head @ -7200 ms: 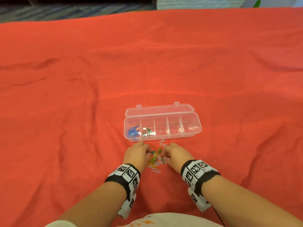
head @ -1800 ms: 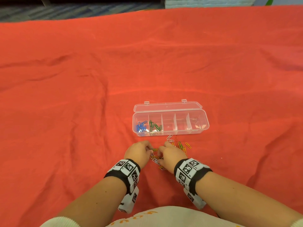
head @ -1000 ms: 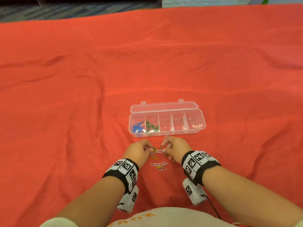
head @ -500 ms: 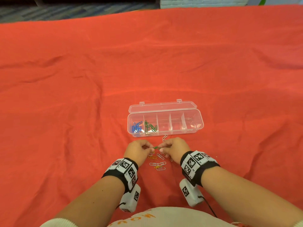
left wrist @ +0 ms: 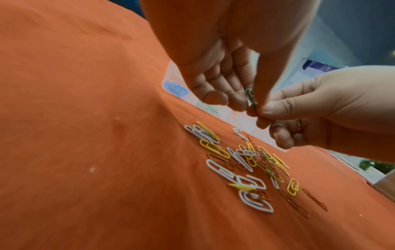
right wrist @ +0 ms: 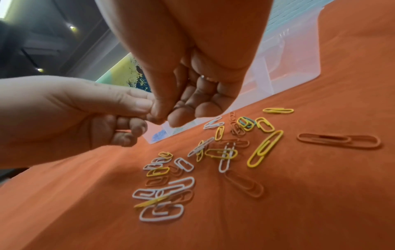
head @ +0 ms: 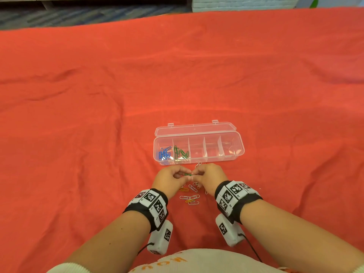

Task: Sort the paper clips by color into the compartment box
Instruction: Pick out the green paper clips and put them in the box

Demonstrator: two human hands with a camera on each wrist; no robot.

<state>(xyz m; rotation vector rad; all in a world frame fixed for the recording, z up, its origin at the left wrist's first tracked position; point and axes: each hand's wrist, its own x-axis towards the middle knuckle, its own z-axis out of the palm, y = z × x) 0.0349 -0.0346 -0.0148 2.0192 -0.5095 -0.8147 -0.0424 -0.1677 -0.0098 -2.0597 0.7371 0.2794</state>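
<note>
A clear compartment box lies open on the red cloth, with blue clips in its leftmost compartment and green clips in the one beside it. Just in front of the box my left hand and right hand meet fingertip to fingertip, a little above the cloth. Both pinch one green paper clip between thumb and forefinger. Under the hands lies a loose pile of white, yellow and orange clips. One more greenish clip lies at the pile's far side.
The box's three right compartments look empty. Its lid lies folded back behind it. A single white clip lies against the box's front wall. Wrinkled red cloth spreads all around.
Both hands have risen off the pile and come together on a green clip. In the last half second they have barely moved.
</note>
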